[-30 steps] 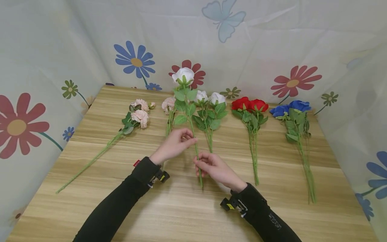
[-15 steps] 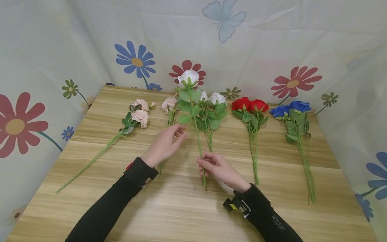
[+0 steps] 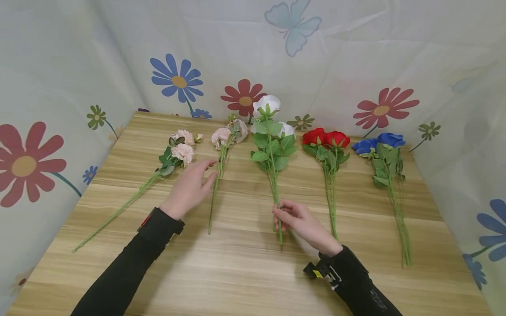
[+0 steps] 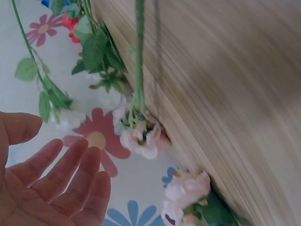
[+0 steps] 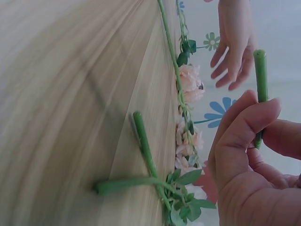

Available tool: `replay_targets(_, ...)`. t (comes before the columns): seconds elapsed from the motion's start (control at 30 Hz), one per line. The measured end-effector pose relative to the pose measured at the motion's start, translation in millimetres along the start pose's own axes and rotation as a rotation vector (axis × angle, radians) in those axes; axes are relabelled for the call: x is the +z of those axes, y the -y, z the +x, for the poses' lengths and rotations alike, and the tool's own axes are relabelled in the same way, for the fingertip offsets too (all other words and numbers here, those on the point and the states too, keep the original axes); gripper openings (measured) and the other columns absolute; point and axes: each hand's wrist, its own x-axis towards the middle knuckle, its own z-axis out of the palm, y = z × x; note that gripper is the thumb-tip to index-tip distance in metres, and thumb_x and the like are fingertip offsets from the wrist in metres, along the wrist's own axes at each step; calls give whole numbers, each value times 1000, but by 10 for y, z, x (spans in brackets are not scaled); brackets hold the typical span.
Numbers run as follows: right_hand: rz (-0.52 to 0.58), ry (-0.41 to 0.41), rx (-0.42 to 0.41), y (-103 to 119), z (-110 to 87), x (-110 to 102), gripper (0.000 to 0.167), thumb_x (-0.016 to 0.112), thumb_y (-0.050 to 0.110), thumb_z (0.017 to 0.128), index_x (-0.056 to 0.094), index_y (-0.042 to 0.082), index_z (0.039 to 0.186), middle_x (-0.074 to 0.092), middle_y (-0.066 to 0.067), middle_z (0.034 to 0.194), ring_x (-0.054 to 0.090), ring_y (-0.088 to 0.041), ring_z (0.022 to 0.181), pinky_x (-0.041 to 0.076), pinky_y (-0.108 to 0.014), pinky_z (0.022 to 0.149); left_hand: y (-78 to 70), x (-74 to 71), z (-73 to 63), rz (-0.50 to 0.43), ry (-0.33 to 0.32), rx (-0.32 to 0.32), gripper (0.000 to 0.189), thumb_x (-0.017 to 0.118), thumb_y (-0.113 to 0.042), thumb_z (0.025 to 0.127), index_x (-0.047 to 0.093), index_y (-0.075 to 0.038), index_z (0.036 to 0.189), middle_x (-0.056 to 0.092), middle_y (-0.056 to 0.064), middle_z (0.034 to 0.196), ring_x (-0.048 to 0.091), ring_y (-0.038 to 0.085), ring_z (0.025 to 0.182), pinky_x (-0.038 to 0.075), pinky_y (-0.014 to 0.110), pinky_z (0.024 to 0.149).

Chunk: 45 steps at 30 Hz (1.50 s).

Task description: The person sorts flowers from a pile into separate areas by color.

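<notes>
My right hand [image 3: 298, 221] pinches the green stem of a white rose [image 3: 266, 106] between thumb and fingers, low down near its cut end. That rose is held up over other white roses [image 3: 287, 130] on the table, its stem overlapping theirs. In the right wrist view the pinched stem [image 5: 261, 77] sticks out past the fingertips. My left hand [image 3: 189, 186] holds nothing; its fingers are spread and loosely bent in the left wrist view. It hovers beside the stem of the pale pink flowers [image 3: 221, 137], apart from it as far as I can tell.
Another pink flower stem [image 3: 182, 151] lies slanted at the left of the wooden table [image 3: 245, 281]. Red roses [image 3: 326, 138] and blue roses [image 3: 379, 142] lie to the right. A flower-printed cloth [image 3: 336, 57] hangs behind the table.
My left hand has let go of the white rose's stem and moved left. My right hand has carried the rose rightward, over the other white roses.
</notes>
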Motion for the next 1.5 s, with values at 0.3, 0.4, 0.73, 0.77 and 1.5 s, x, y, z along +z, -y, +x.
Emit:
replay_targets(0.3, -7, -41, 45, -112, -121, -126, 34, 50, 23, 108, 54, -11, 111, 61, -16, 92, 65, -21, 79, 53, -26, 67, 261, -91, -125, 77, -59, -8, 36, 55, -19, 104, 58, 0, 135, 64, 21, 130, 63, 38, 114, 52, 53, 94)
replay_targets(0.4, -16, -48, 47, -144, -133, -151, 34, 51, 23, 107, 54, -11, 110, 61, -14, 90, 64, -19, 77, 53, -25, 65, 318, -102, -169, 91, -61, -16, 36, 56, -17, 104, 58, 1, 135, 64, 22, 131, 63, 39, 114, 53, 53, 94)
replay_targets(0.73, -20, -30, 72, -173, -132, -181, 32, 51, 21, 107, 56, -11, 106, 63, -16, 90, 61, -9, 73, 53, -24, 65, 406, -89, -224, 129, -52, -25, 34, 59, -14, 101, 61, 3, 131, 67, 23, 122, 65, 39, 109, 54, 53, 89)
replay_targets(0.77, -25, -27, 75, -174, -130, -185, 32, 51, 20, 107, 56, -11, 106, 63, -16, 90, 61, -9, 74, 53, -24, 66, 407, -89, -226, 130, -49, -28, 34, 59, -14, 101, 60, 2, 131, 67, 23, 121, 65, 39, 109, 54, 53, 89)
replay_targets(1.5, -456, -13, 99, -149, -24, -172, 18, 61, 15, 99, 63, 1, 89, 62, -8, 63, 55, -14, 53, 41, -21, 50, 396, -94, -245, 133, -43, -19, 35, 59, -17, 102, 59, 2, 132, 67, 22, 122, 64, 39, 110, 54, 53, 91)
